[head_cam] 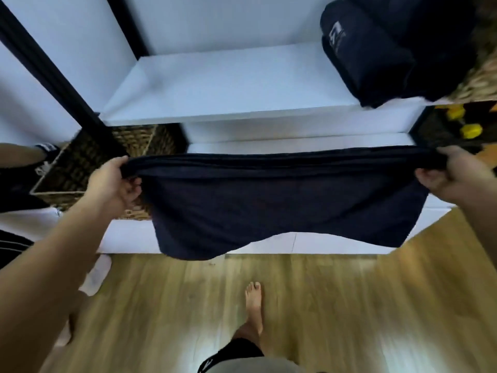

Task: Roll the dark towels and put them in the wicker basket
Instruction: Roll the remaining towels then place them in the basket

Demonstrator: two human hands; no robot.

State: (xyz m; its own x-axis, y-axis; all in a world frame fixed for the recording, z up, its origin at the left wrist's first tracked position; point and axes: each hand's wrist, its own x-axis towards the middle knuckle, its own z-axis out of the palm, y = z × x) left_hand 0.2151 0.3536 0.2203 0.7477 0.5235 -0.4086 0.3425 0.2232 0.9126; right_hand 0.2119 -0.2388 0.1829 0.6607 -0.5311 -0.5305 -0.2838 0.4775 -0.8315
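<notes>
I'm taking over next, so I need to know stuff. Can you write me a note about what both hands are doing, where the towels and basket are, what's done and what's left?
The left hand grips one end of the dark towel, and the right hand grips the other end.
The towel hangs stretched between them, not rolled.
The wicker basket sits under the white shelf, behind the left hand. Its inside is too dark to read.
More dark towels are piled on that shelf, upper right.
Done: one towel is in hand.
Left: roll it, put it in the basket, then do the pile.
</notes>
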